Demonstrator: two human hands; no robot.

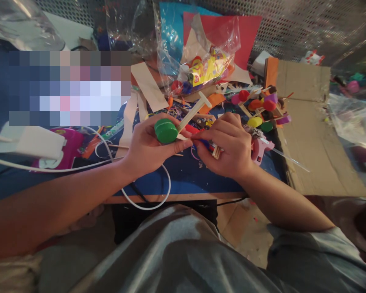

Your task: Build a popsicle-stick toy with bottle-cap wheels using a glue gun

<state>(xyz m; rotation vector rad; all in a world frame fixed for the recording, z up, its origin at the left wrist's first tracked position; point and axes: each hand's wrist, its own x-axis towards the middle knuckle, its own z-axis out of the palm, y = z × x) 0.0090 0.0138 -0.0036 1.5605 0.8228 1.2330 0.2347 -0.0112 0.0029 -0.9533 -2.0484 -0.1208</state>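
My left hand [148, 142] is closed around a craft-stick piece with green round caps [166, 131] at its near end. A pale wooden stick [191, 112] slants up from it to the right, with a short crosspiece at its far end. My right hand [230, 144] is closed too, its thumb and index finger pinching close to the left thumb tip. What lies in that pinch is too small and hidden to name. Pale stick ends [216, 152] show below the right fingers. Just right of this hand lies a pink glue gun [262, 148].
Stick pieces with coloured caps [256, 105] lie at the right, by a cardboard sheet [317, 138]. A clear plastic bag [210, 69] holding a yellow packet sits at the back. White cable [170, 183] loops over the table's front edge, near a white adapter [44, 142].
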